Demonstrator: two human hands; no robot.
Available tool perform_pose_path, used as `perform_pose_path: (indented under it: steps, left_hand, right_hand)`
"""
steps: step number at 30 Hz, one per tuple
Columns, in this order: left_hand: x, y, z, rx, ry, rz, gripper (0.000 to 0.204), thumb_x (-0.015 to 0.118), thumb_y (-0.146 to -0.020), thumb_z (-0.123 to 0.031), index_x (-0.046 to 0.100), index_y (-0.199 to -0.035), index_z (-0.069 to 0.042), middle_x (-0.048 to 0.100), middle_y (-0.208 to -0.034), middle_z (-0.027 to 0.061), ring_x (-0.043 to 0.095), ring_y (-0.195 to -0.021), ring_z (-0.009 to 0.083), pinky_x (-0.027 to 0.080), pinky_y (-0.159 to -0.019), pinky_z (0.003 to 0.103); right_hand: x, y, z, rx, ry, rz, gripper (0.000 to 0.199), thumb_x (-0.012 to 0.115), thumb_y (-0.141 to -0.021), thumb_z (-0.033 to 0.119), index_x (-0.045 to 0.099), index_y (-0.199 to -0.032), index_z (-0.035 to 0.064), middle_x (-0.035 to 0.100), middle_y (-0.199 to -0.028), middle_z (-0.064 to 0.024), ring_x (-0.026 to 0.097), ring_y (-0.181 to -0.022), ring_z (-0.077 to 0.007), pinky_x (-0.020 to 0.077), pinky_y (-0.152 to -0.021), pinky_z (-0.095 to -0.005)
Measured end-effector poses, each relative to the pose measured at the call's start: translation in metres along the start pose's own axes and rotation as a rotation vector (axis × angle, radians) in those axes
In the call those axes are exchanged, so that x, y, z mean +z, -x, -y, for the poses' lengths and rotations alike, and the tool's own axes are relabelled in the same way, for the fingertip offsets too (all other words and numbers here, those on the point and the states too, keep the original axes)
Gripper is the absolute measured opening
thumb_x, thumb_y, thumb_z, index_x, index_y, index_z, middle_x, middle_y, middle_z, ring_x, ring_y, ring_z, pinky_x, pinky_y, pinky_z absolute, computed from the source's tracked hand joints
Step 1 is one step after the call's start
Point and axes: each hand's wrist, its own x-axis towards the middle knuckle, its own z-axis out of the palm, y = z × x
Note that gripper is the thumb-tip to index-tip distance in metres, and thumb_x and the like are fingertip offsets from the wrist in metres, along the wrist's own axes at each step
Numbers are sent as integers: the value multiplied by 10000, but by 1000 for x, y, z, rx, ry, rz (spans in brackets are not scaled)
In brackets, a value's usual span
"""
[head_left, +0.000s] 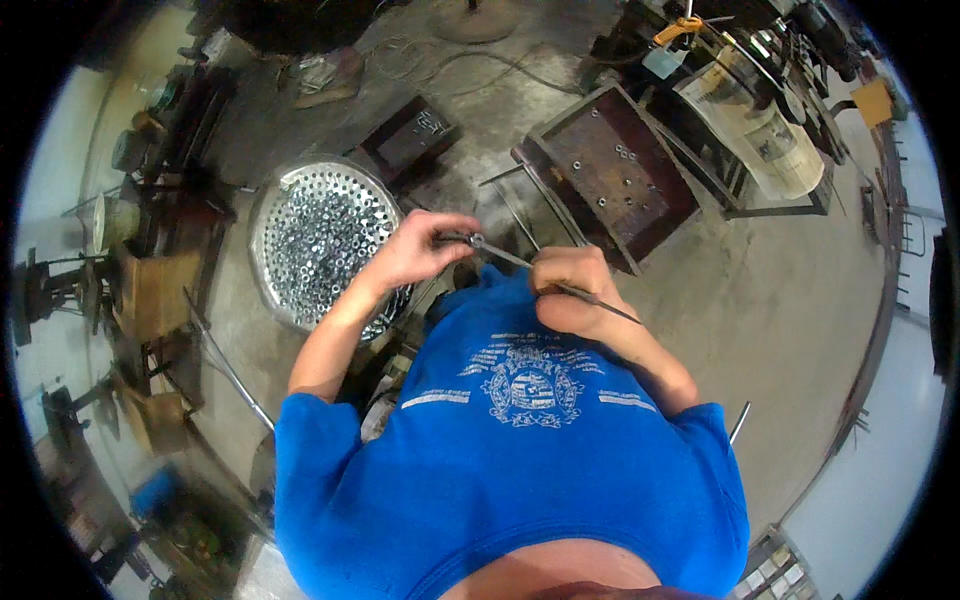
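Note:
My right hand [575, 287] is closed around a thin metal rod [612, 307], which looks like a slim file. The rod slants from the lower right up to the left, in front of my chest. At its far left end my left hand [428, 245] is closed, pinching a small metal nut [477, 240] between thumb and fingers. The rod's tip meets the nut; whether it goes through the hole is too small to tell. Left of my left hand stands a round metal tray [262, 262], heaped with many loose nuts [325, 245].
To the right ahead, a rusty shallow metal box [610, 165] holds several scattered nuts. A smaller dark box [400, 140] with a few metal parts lies ahead. A pale curved container [770, 140] stands at the far right. Racks and boxes [160, 295] line the left side.

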Motion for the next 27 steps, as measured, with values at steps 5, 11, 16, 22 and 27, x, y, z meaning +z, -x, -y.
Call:
perform_pose_path:
  steps: [5,11,16,22,27]
  left_hand:
    - [20,-13,7,259,-72,75,285,717,-707,-30,636,-980,-30,661,-1024,134,616,-1007,339,452,-955,414]
    - [39,-40,14,321,-185,118,293,701,-746,-80,629,-1027,-42,654,-1077,120,557,-1146,319,366,-1044,483]
    - [57,-104,38,213,-303,160,273,690,-758,-104,623,-1015,-43,624,-1135,135,578,-1062,344,449,-916,407]
    - [109,-208,64,71,-111,76,473,708,-809,-161,519,-1217,-13,641,-1104,147,621,-1039,249,503,-872,363]
    - [84,-186,33,-19,62,8,500,692,-814,-211,516,-1240,-18,645,-1110,149,634,-1019,249,498,-873,367]
  right_hand:
    - [14,3,-32,-50,33,0,236,608,-689,185,470,-651,-2,464,-631,-155,489,-571,-322,355,-522,-382]
    - [6,19,-50,-41,72,-135,235,602,-681,208,498,-663,-1,472,-630,-160,503,-583,-321,365,-529,-383]
    - [-39,81,-36,207,132,-361,145,606,-643,120,525,-643,0,486,-613,-122,515,-585,-258,368,-534,-346]
    - [-47,105,-74,366,252,-492,62,586,-641,57,591,-669,3,541,-624,-65,525,-607,-129,407,-537,-268]
    - [-47,86,-44,321,78,-443,321,613,-674,305,532,-689,-6,509,-656,-107,511,-649,-184,390,-598,-331]
